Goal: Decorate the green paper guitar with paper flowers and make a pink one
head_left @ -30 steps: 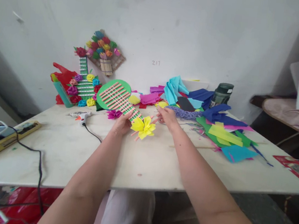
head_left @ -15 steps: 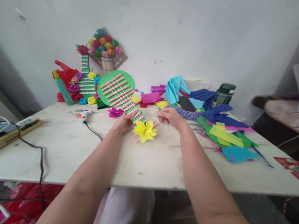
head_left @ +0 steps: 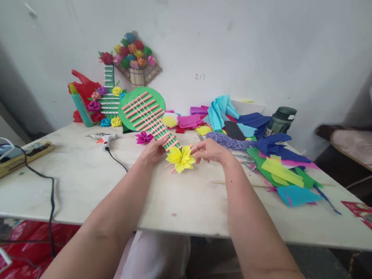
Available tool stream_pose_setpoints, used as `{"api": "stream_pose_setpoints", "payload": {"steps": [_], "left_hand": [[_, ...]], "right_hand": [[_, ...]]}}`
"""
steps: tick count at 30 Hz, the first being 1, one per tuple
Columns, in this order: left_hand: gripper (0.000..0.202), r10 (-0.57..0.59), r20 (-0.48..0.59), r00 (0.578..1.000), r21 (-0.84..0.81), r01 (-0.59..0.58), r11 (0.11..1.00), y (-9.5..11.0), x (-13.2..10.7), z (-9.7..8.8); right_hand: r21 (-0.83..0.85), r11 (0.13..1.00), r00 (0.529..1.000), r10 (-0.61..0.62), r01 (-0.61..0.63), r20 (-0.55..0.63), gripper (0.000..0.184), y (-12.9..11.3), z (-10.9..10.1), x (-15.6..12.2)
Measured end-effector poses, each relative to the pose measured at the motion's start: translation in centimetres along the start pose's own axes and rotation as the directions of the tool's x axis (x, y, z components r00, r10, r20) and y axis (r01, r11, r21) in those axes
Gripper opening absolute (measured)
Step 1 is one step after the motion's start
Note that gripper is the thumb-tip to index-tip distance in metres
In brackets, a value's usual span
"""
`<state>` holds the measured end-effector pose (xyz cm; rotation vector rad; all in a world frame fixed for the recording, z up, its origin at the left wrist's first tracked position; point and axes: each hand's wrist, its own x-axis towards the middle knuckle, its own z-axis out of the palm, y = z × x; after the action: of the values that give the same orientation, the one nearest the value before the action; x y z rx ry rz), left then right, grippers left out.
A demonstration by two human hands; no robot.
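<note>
My left hand (head_left: 154,149) is closed around the neck of a green paper guitar (head_left: 161,101), holding it tilted above the table. Pink sticks and white strings run over its round body. At the neck's near end sits a yellow paper flower (head_left: 181,159), its petals spread. My right hand (head_left: 209,151) is at the flower's right side, fingers bent together at its petals and the pink stick ends behind. Whether the fingertips grip anything is hidden. A magenta paper flower (head_left: 144,138) lies just left of my left hand.
A glue gun (head_left: 107,140) with a black cord lies at left, near a power strip (head_left: 9,165). Coloured crepe paper (head_left: 280,169), purple yarn (head_left: 228,141) and a dark green bottle (head_left: 279,121) are at right. A flower-decorated guitar (head_left: 110,98) stands behind.
My right hand has moved left and slightly down to the yellow flower. The flower has turned a little, while my left hand keeps its hold on the guitar neck.
</note>
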<state>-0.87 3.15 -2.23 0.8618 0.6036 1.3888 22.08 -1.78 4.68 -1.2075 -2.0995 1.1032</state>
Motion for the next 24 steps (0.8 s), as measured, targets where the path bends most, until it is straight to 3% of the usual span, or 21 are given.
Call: {"api": "stream_pose_setpoints", "payload": {"steps": [12, 18, 24], "left_hand": [[0.034, 0.017, 0.001, 1.000, 0.036, -0.017, 0.999, 0.0, -0.2, 0.3], [0.036, 0.043, -0.042, 0.998, 0.071, -0.040, 0.997, 0.0, -0.2, 0.6], [0.041, 0.014, -0.026, 1.000, 0.119, -0.011, 0.993, -0.1, -0.3, 0.9]], "right_hand": [[-0.028, 1.000, 0.998, -0.016, 0.014, -0.060, 0.009, 0.3, 1.1, 0.7], [0.013, 0.996, 0.987, 0.092, -0.091, -0.133, 0.011, -0.1, 1.5, 0.7], [-0.087, 0.979, 0.968, 0.165, -0.183, -0.190, 0.009, -0.4, 1.8, 1.0]]}}
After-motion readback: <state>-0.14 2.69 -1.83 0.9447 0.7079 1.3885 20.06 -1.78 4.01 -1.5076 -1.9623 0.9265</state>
